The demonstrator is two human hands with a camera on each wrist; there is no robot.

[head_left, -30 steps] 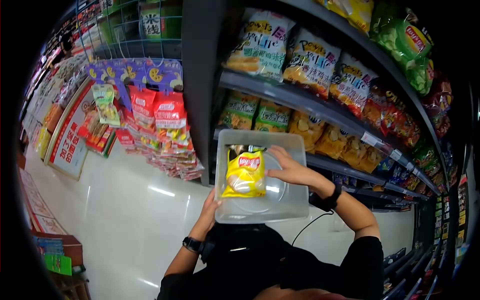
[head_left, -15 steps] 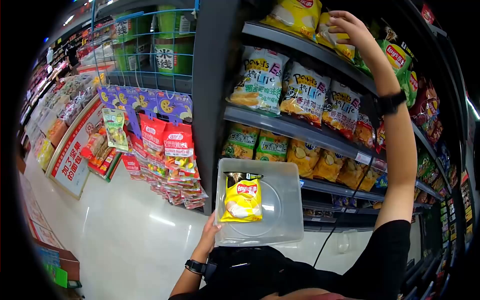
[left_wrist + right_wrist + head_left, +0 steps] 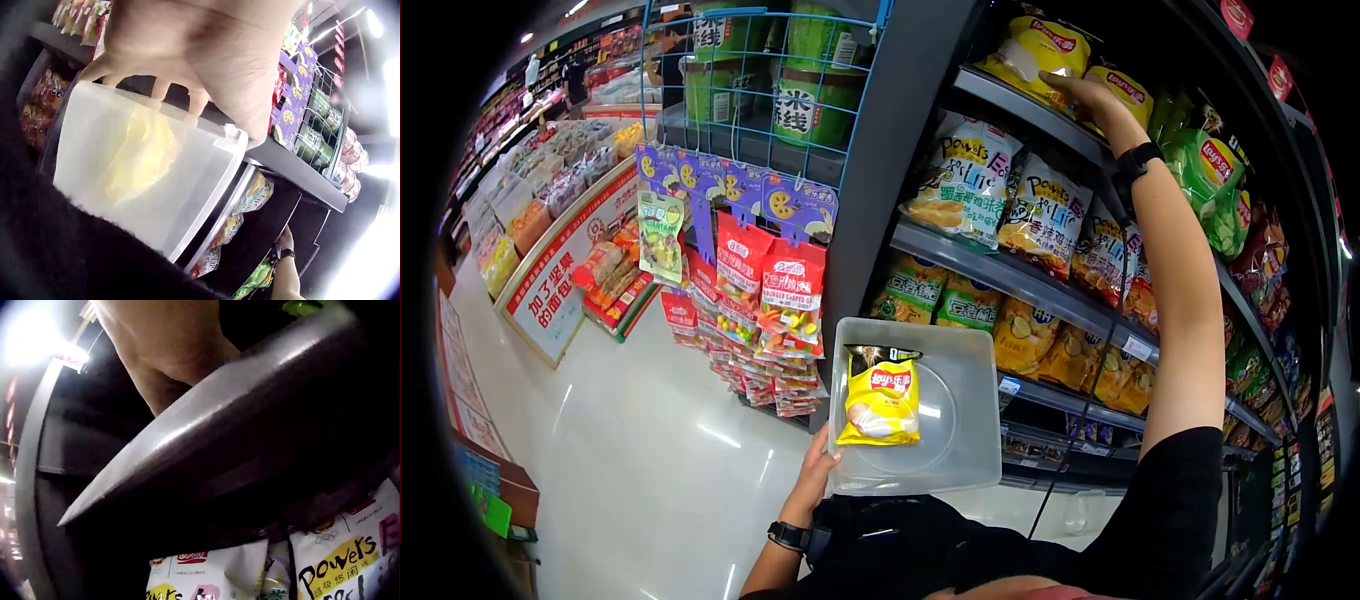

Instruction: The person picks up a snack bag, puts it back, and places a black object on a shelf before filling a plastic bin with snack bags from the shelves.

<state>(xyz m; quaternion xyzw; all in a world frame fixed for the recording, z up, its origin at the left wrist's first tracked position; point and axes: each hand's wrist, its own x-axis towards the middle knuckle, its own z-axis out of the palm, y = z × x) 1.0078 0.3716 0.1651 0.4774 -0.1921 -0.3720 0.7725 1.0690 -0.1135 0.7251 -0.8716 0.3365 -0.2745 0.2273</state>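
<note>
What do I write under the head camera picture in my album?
Left hand holds a tub with one yellow chip bag; right hand reaches toward yellow bags on a shelf.

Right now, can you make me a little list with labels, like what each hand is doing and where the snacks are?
Left hand: grips the see-through plastic box at its side
Inside box: one shiny yellow chip bag
Right hand: up at the plump yellow chip bags on the dark metal shelf
One shelf below: white crinkly bags with colourful writing
Hanging nearby: red candy packets
</note>
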